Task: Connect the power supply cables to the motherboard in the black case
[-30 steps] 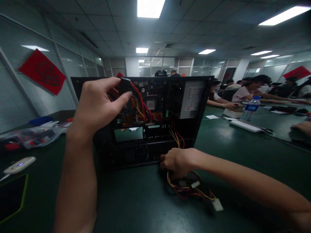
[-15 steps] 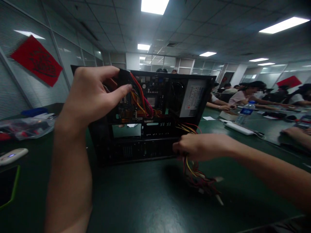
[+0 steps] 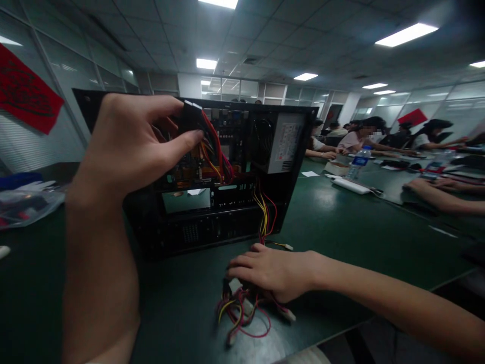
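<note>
An open black computer case (image 3: 288,202) stands on its side on the dark green table (image 3: 341,227), its motherboard and power supply (image 3: 286,144) showing. My left hand (image 3: 132,146) is raised in front of its upper left and pinches a black connector (image 3: 191,119) with red and yellow wires. My right hand (image 3: 271,270) lies on the table in front of the case, fingers pressed down over a bundle of red and yellow power cables (image 3: 242,311) with white plugs that trail out of the case.
Clear plastic bags (image 3: 26,202) with parts lie at the left. A water bottle (image 3: 358,162) and a white power strip (image 3: 350,186) stand to the right, where other people sit with arms on the table. The table's near edge runs lower right.
My right hand has brought the cable bundle down from beside the case onto the table in front of it. My left hand keeps its pinch on the connector.
</note>
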### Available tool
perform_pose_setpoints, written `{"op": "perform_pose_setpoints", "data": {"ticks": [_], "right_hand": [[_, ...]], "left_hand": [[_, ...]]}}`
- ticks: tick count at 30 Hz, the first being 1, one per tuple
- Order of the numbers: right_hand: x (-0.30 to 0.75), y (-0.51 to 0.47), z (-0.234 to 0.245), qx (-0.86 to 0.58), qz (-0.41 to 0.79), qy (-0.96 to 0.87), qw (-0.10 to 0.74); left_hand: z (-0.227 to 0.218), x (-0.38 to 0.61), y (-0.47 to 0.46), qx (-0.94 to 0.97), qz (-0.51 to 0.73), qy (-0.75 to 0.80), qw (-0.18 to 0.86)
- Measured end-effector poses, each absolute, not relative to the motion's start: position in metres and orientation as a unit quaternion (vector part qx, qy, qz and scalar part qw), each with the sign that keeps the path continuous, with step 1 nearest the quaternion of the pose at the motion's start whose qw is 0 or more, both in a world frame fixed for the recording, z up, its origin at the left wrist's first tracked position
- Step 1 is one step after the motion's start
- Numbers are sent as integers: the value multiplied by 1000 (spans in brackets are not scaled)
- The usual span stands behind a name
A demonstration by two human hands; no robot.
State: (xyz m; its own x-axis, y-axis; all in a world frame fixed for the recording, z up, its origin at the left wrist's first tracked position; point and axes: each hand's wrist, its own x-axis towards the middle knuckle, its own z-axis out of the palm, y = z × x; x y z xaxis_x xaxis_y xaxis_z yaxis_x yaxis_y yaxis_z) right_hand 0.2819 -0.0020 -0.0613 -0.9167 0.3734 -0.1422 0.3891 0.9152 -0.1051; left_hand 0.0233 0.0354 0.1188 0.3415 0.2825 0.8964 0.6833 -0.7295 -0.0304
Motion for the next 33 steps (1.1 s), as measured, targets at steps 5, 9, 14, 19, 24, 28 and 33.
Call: {"op": "perform_pose_setpoints", "data": {"ticks": [5, 9, 14, 19, 24, 28, 33], "right_hand": [[273, 9, -49, 216, -58, 967, 123], [263, 14, -14, 241, -128, 962, 16], [238, 29, 39, 168, -81, 911, -367], [217, 71, 70, 144, 132, 913, -359], [215, 105, 90, 30, 305, 947, -96], [223, 104, 94, 74, 343, 932, 93], [237, 83, 83, 287, 299, 887, 205]], "left_hand": [[120, 18, 36, -799, -483, -305, 188], [119, 17, 45, -783, -514, -298, 185], [121, 23, 63, -719, -597, -300, 193], [122, 26, 69, -708, -630, -272, 166], [120, 21, 71, -705, -622, -283, 189], [119, 21, 71, -707, -617, -283, 198], [119, 22, 64, -718, -592, -295, 217]]}}
